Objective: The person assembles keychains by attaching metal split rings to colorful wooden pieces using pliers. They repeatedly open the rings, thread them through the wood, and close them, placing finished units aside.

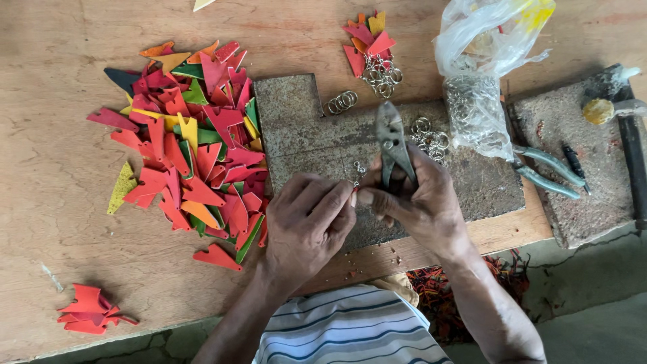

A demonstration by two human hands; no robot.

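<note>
My left hand (pixel 306 222) pinches a small red leather piece (pixel 353 196) with a tiny metal ring and chain (pixel 358 170) at its top. My right hand (pixel 418 202) holds grey pliers (pixel 393 143) upright in the palm, and its fingertips meet the left hand's at the small piece. Both hands hover over a rusty metal plate (pixel 296 125) on the wooden table (pixel 60 195). A big heap of red, orange, yellow and green leather cutouts (pixel 192 145) lies left of the plate.
Loose key rings (pixel 340 102) and chains (pixel 431 138) lie on the plate. Finished pieces with rings (pixel 372 54) sit at the back, beside a plastic bag of rings (pixel 475 74). Second pliers (pixel 549 172) and a hammer (pixel 630 135) lie right. Red pieces (pixel 91 310) sit front left.
</note>
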